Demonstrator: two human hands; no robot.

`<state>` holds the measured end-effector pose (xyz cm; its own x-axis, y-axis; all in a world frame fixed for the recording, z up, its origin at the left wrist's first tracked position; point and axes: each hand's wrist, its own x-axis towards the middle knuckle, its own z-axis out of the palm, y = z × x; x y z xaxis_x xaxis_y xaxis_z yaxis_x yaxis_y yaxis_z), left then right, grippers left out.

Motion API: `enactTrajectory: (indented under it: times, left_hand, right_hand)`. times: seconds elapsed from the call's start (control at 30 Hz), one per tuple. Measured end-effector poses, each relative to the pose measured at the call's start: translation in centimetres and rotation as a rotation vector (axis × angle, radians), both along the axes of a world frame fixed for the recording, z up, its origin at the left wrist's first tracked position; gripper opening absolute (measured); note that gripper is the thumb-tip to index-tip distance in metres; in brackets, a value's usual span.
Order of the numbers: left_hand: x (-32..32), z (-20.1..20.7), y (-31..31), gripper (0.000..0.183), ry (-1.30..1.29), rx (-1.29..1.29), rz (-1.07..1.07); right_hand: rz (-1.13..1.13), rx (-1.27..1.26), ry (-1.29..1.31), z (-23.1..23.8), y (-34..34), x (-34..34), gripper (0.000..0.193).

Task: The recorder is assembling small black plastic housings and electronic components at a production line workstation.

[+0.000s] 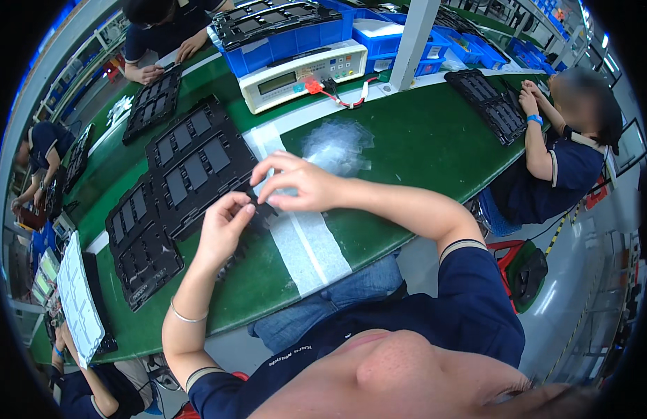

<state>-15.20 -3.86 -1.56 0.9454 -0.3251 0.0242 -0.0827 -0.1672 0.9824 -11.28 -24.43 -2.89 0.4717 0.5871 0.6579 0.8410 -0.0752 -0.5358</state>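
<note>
My left hand and my right hand meet over the table, both with fingers pinched. Between their fingertips is a small black piece, mostly covered, so its exact kind does not show. Just left of my hands lie black molded trays with dark grey rectangular pieces set in rows. Under my right hand a white strip of sheet runs across the green tabletop. Beyond that hand lies a loose pile of clear plastic film pieces.
A cream test instrument with red and black leads stands at the back, blue bins behind it. A grey post rises beside it. Co-workers sit at the right, far left and back, near more black trays. A white panel stands at the left.
</note>
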Motion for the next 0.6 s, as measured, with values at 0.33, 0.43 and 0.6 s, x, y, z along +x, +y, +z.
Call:
enactTrajectory:
  times: [0.33,0.43,0.6]
  left_hand:
    - [-2.1,-1.4,-1.3,0.005,-0.054,0.102,-0.301]
    - [-2.1,-1.4,-1.4,0.007,-0.015,0.060,-0.313]
    - [-3.5,-2.0,-1.4,0.014,0.119,-0.011,-0.307]
  right_hand:
    - [0.155,-0.178,0.347,-1.4,-0.4,-2.6,0.025]
    - [0.285,-0.215,0.553,-0.4,-1.7,-1.9,0.012]
    - [0.045,-0.276,0.355,0.9,-4.8,2.2,0.014]
